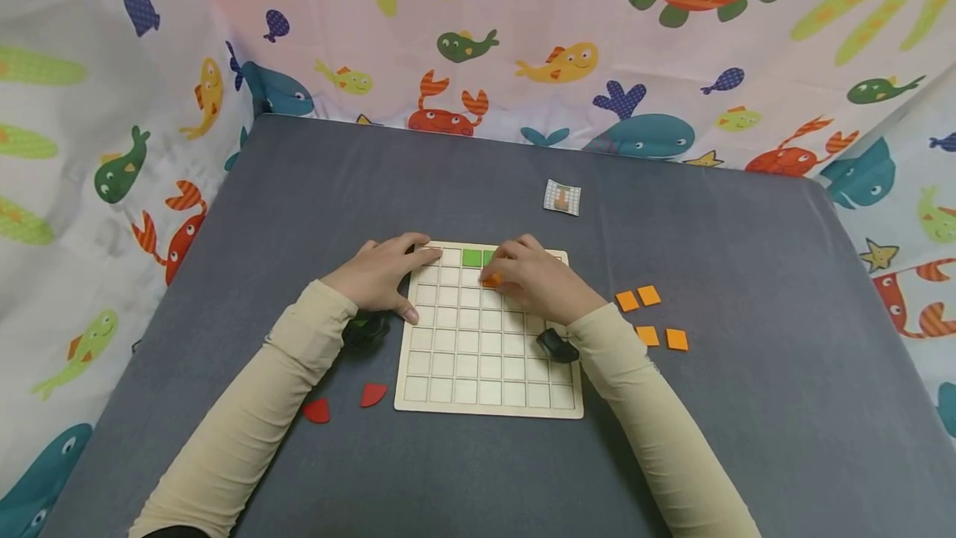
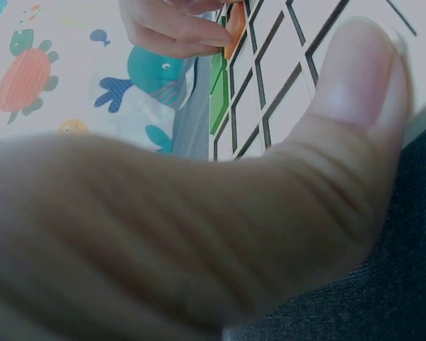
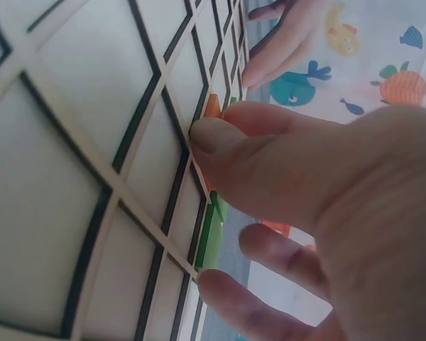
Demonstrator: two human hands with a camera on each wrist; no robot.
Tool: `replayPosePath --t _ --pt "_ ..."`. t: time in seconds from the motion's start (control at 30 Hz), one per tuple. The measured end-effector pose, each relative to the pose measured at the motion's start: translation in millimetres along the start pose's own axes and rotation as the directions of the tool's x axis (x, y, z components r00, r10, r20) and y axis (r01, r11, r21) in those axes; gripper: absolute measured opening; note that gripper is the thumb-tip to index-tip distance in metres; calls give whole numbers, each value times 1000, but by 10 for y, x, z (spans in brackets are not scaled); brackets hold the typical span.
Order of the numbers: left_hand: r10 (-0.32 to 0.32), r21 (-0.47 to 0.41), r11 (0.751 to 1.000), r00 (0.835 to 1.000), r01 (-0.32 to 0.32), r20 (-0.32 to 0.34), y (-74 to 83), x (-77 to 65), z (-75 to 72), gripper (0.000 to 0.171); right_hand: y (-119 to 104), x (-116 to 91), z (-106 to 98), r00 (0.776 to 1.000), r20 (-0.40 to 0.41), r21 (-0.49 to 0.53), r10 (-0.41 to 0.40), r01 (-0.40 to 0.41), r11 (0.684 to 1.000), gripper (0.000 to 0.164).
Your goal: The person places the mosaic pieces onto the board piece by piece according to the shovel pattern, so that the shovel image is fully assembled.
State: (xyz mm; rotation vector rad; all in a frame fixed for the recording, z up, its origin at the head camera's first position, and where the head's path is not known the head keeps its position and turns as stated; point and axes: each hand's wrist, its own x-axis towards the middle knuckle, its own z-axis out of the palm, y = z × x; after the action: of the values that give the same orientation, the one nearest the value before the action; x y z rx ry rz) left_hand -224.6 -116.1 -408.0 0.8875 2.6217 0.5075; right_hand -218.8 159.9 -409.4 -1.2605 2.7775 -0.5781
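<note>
Setting an orange tile (image 1: pixel 491 280) onto the grid board (image 1: pixel 489 413) looks like the step in hand: the right hand (image 1: pixel 534 276) pinches it between thumb and finger, just on the near side of the green tiles (image 1: pixel 472 258) in the far row. Whether it sits flat is hidden. The left hand (image 1: pixel 381 272) lies spread at the board's far left corner, seemingly steadying it. The next move probably calls for squaring the tile inside one cell, pressing lightly, then letting go.

Readable text: none | card (image 1: pixel 562 198): printed grid with small figure, any lettering too small to read
</note>
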Motion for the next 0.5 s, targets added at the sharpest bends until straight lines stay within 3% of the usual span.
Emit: replayPosePath --t 0.23,0.33,0.5 --pt "7 8 1000 1000 -7 -3 1 2 7 100 41 -149 -138 999 -34 -3 39 -39 999 25" --pt "9 5 1000 1000 -9 -3 8 1 8 100 115 -340 -296 994 -68 -49 86 -89 995 24" --pt "15 11 1000 1000 -15 -7 25 -2 4 100 302 -737 -526 973 -57 -119 223 -229 966 25"
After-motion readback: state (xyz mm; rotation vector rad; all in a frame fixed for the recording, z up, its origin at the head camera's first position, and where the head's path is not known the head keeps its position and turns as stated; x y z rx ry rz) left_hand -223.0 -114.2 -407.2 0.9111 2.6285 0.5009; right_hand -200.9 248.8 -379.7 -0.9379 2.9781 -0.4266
